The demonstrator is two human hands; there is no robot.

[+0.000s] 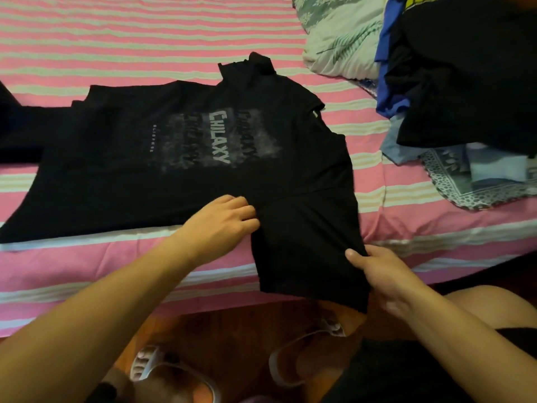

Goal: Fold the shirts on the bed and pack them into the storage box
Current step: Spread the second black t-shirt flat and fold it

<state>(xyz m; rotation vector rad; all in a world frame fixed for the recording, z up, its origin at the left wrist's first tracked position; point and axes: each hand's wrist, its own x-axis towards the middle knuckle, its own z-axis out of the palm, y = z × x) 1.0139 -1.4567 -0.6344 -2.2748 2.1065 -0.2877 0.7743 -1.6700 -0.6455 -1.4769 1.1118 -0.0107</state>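
A black T-shirt (122,158) with grey "CHILAXY" print lies spread face up on the pink-and-white striped bed (116,39), collar toward the right. One sleeve (305,251) hangs over the bed's near edge. My left hand (223,219) rests on the shirt at the seam where that sleeve joins the body, fingers curled into the cloth. My right hand (377,271) pinches the sleeve's right edge between thumb and fingers. No storage box is in view.
A pile of dark and blue clothes (453,68) sits at the bed's far right, beside a pale leaf-print pillow (340,36) and a grey patterned cloth (470,181). Another black garment (11,129) lies at the left edge. Sandalled feet (162,370) stand on the floor below.
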